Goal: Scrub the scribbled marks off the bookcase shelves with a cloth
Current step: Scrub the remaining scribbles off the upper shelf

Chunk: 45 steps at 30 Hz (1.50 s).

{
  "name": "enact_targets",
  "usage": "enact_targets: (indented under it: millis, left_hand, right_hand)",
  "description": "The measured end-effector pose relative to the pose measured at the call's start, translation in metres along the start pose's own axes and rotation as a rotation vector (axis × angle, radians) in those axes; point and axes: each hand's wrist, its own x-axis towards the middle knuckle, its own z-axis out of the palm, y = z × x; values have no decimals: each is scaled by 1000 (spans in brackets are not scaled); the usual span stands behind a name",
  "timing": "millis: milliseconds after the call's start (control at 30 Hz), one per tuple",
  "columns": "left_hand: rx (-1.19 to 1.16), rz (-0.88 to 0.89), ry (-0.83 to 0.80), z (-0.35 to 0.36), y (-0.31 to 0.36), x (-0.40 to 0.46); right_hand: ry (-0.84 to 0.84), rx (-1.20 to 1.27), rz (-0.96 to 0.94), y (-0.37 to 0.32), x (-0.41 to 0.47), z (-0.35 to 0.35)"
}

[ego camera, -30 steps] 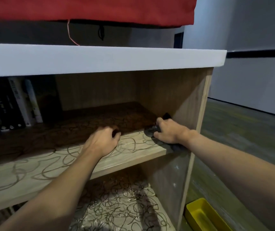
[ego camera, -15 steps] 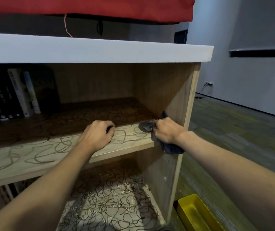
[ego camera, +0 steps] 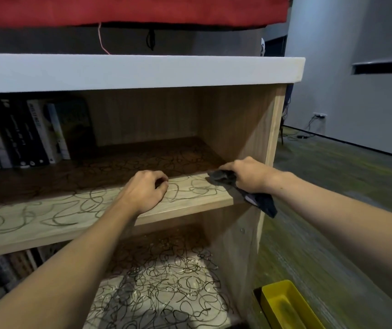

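cloth drawn back to the right front corner of the shelf

1. change observed. i see the right hand gripping the dark cloth at the right end of the upper shelf, hard against the bookcase side panel. against the frame one second ago, the cloth is no longer spread flat under the hand: it is bunched in the fingers, and a loose tail hangs below the shelf's front edge. the half-second frame shows the same bunching under way.

2. left hand. the left hand rests on the shelf's front edge, fingers curled and holding nothing. its position on the shelf matches both earlier frames.

3. meaning for the task. i judge this as a re-grip between strokes, not a finished pass. the scribbled marks on the upper shelf read undiminished, and the lower shelf is densely marked and untouched.

4. other differences. the view has shifted, bringing a wall socket into frame; the yellow tray on the floor and the books are unmoved.
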Motion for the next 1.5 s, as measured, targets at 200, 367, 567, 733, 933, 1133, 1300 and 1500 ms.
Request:
enact_targets:
  millis: [200,367,567,733,933,1133,1300,1500]
  left_hand:
    - [29,-34,-11,2,6,3]
    - [47,-85,-20,6,12,15]
    - [23,-97,-9,7,15,16]
    - [33,-111,-2,6,15,15]
    - [32,-98,-2,6,15,16]
    - [31,-101,-19,7,13,15]
    - [24,-107,-21,6,12,16]
    - [23,-112,-31,5,14,14]
  right_hand:
    - [-27,15,17,-2,10,10]
    - [5,35,58,-4,19,8]
    - [52,96,1,0,-1,23]
    - [29,98,29,-10,10,25]
    - [19,179,92,-4,3,24]
    - [-7,209,31,-10,-4,42]
    - [-36,304,123,-20,-7,30]
    - [10,272,141,-10,-11,32]
